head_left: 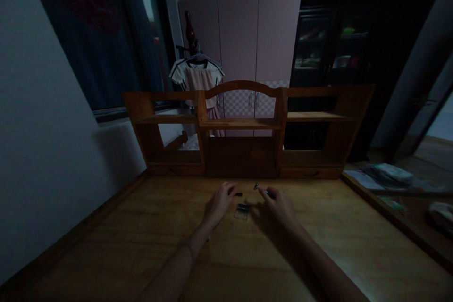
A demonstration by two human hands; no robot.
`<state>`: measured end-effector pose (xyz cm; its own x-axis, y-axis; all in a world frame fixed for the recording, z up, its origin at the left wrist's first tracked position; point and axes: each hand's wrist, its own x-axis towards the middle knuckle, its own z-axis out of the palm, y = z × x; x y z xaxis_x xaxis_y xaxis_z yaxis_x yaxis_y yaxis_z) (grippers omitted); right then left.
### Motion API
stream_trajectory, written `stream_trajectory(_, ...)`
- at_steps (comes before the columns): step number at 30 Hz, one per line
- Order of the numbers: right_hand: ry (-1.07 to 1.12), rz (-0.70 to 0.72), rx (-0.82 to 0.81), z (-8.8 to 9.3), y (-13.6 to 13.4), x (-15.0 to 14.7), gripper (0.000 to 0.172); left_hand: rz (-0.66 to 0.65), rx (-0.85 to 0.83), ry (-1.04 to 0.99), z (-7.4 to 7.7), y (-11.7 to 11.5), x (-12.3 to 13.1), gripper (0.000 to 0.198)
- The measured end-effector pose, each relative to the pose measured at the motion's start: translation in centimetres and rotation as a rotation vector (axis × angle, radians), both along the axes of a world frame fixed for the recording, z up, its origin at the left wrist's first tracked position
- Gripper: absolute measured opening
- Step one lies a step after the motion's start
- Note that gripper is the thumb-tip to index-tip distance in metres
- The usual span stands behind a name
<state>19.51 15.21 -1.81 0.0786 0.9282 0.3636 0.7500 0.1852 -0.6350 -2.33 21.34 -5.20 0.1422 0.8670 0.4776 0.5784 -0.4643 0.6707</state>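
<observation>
My left hand (222, 197) is over the desk, its thumb and fingers closed at the edge of a small black piece (239, 194). In my right hand (279, 204) is a slim tool with a dark handle and a shiny metal head (256, 186). The head points up and left, toward the left hand, with a gap between it and the black piece. Below and between both hands, a small clear plastic case (242, 212) with a black part along its far side lies on the wooden desk (141, 240). Dim light hides finer detail.
A wooden shelf unit (240, 125) with drawers stands along the desk's far edge. A white wall (63, 151) borders the left side. To the right, past a raised wooden edge (392, 212), lie papers and a plastic bag (392, 172).
</observation>
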Motion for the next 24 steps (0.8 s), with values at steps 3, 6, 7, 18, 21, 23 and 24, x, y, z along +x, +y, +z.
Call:
stream_trajectory(3,-0.006,0.0,0.004,-0.1,0.0,0.2,0.056,0.053,0.042,-0.024,0.0,0.0,-0.2,0.039)
stream_trajectory(6,-0.001,-0.001,-0.011,-0.3,0.0,0.3,0.057,0.027,0.072,0.036,0.1,-0.2,-0.3,0.025)
stream_trajectory(7,-0.001,-0.004,-0.012,-0.4,0.0,0.3,0.057,0.008,0.071,0.067,0.1,-0.3,-0.3,0.022)
stream_trajectory(18,-0.022,-0.014,0.008,-0.5,0.2,0.4,0.058,-0.062,0.006,0.218,0.1,-0.9,0.0,0.007)
stream_trajectory(21,-0.04,-0.021,0.008,-0.6,0.2,0.4,0.058,-0.051,0.001,0.213,0.2,-1.0,0.0,0.008)
stream_trajectory(23,-0.046,-0.019,0.01,-0.6,0.1,0.3,0.057,-0.047,0.016,0.208,0.1,-1.1,0.1,0.01)
stream_trajectory(24,-0.046,-0.019,0.013,-0.5,0.1,0.3,0.057,-0.051,0.024,0.21,0.1,-1.2,0.1,0.011)
